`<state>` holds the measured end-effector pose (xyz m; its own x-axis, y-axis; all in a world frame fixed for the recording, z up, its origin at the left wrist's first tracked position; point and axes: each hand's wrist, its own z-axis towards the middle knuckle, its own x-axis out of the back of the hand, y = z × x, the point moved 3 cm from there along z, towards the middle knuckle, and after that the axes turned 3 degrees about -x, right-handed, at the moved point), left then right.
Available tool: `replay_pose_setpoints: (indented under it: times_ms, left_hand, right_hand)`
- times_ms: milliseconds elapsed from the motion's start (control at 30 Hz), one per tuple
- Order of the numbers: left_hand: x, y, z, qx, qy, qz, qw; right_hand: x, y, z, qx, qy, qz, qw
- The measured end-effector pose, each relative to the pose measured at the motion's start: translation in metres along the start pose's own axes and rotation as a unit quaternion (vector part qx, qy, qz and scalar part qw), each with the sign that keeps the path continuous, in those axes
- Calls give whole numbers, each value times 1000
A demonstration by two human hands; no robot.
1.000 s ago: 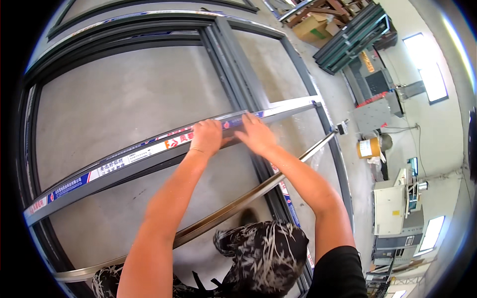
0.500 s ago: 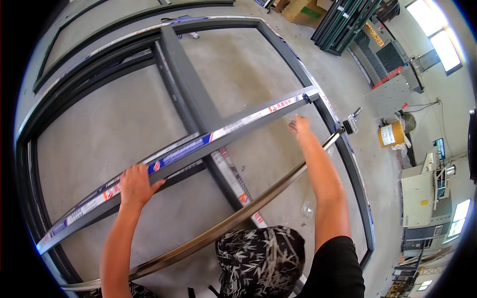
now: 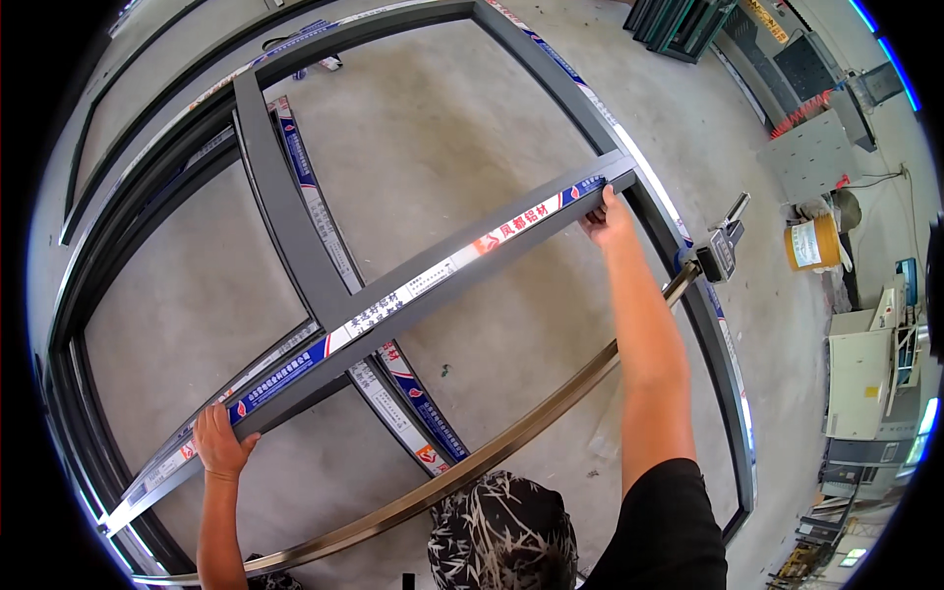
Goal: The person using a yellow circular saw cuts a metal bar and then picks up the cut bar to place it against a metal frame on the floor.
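Observation:
A long grey metal profile (image 3: 423, 287) with a printed blue, white and red film strip crosses the large dark grey window frame (image 3: 580, 90). My left hand (image 3: 224, 444) is closed on the profile toward its left end, fingers over the top and thumb along the near side. Near the right end my right hand (image 3: 611, 218) grips the same profile, its thumb on the top edge and its fingers curled underneath, partly hidden. Closer to my body, a long bronze-coloured clamp bar (image 3: 511, 418) spans the frame, with its clamp head (image 3: 720, 254) at the right side member.
A grey upright member (image 3: 295, 211) meets the profile, with filmed strips beside it. My patterned knee (image 3: 503, 531) is at the lower edge. Another frame (image 3: 90, 128) lies at far left. On the right stand a yellow bucket (image 3: 812, 243), dark stacked frames (image 3: 678, 28) and a pale cabinet (image 3: 865, 379).
My right hand, apart from the profile before, has moved up and closed on its right end. My left hand has stayed on the profile. The view has shifted.

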<state>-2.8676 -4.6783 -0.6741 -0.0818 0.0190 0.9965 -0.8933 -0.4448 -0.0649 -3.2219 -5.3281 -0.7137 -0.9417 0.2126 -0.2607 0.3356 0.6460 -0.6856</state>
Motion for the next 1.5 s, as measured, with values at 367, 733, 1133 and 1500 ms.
replay_pose_setpoints:
  times_ms: [367,733,1133,1500]
  left_hand:
    - [0,-12,-13,-30,33,46,998]
    - [13,7,4,-8,6,10,1000]
    - [17,11,10,-26,12,2,1000]
    - [18,19,18,-29,16,0,999]
  right_hand:
    - [-13,-1,-12,-26,-25,-68,997]
    - [7,39,-28,-21,-113,-178,977]
    - [-26,72,-102,-60,-121,-130,982]
    - [-16,75,-70,-36,-91,-148,984]
